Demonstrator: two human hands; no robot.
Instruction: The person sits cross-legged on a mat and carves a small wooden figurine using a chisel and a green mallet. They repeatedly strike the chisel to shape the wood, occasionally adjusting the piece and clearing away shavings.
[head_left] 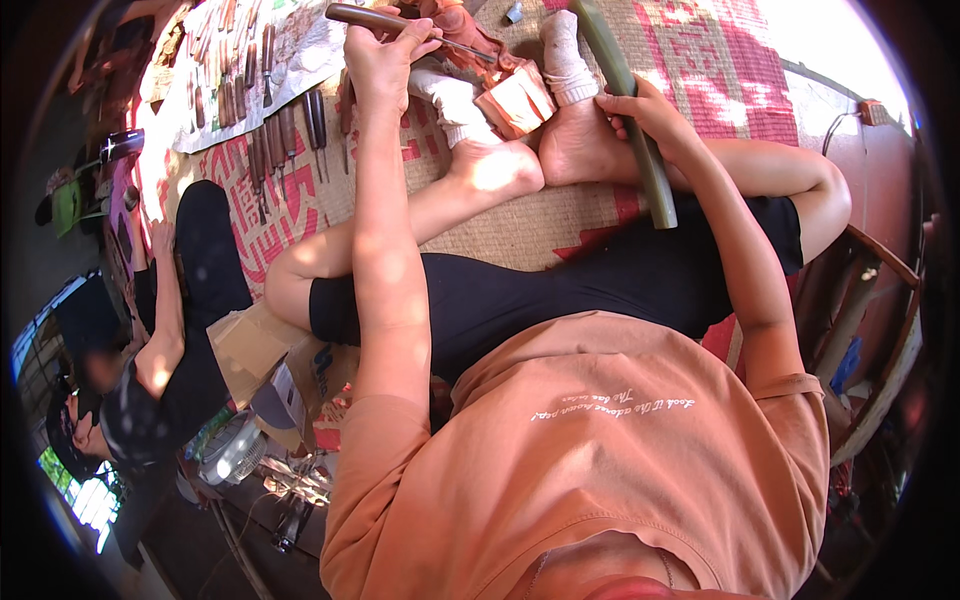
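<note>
Woven straw floor mat (pixel 520 225) with red patterns: the reddish-brown carved wood block (pixel 515 100) sits clamped between both feet, mid-mat. Left hand (pixel 385 50) grips a wooden-handled chisel (pixel 400 25); right hand (pixel 645 115) closes around a long green-brown mallet stick (pixel 630 110). Keep strikes light (block steady).

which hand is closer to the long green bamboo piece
Right. The right hand grips the long green bamboo piece, fingers wrapped on it beside the foot. The left hand is well off to its left, holding a brown-handled carving tool.
</note>
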